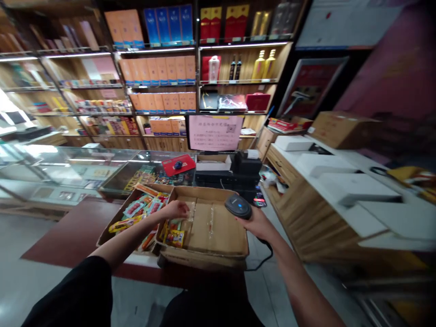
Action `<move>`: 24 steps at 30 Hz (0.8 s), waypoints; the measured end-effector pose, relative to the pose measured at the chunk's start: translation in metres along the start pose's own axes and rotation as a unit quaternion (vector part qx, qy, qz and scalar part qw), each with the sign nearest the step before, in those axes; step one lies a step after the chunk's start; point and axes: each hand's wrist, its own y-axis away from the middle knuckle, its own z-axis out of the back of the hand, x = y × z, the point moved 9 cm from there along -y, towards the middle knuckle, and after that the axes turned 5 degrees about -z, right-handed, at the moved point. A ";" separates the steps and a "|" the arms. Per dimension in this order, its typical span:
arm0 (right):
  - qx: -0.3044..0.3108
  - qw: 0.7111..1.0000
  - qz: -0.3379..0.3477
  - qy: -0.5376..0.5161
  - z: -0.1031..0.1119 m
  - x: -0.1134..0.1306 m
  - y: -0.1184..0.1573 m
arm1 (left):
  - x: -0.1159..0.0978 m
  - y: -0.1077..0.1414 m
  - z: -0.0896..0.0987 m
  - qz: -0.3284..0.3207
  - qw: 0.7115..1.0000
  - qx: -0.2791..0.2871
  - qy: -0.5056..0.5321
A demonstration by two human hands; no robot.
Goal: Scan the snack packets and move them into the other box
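Observation:
My right hand [250, 221] is wrapped round a dark handheld scanner [238, 206] with a small blue light, above the right edge of an open cardboard box [221, 259]. A black cable hangs below it. Over the left part of that box is my left hand [176, 210], its fingers curled near a clear plastic packet [190, 212]; its grip is too small to make out. A few yellow packets [175, 238] lie in the box's left corner. To the left, another cardboard box [105, 234] holds several colourful snack packets [136, 209].
Behind the boxes stand a monitor with a pink paper sign [215, 132], a black printer [248, 162] and a mouse [178, 165] on a red mat. Glass counters [68, 168] extend left. White boxes [357, 188] lie on the right counter. Stocked shelves line the back.

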 end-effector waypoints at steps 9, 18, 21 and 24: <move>-0.053 0.997 -0.058 0.027 0.022 -0.006 0.041 | -0.008 -0.040 -0.049 -0.001 0.974 0.175 -0.145; -0.084 0.992 -0.091 0.031 0.027 -0.021 0.065 | -0.091 -0.068 -0.072 -0.156 0.947 0.215 -0.182; -0.091 0.991 -0.091 0.037 0.029 -0.019 0.069 | -0.120 -0.070 -0.076 -0.214 0.948 0.192 -0.139; -0.094 0.991 -0.088 0.036 0.029 -0.016 0.071 | -0.125 -0.067 -0.085 -0.218 0.953 0.196 -0.082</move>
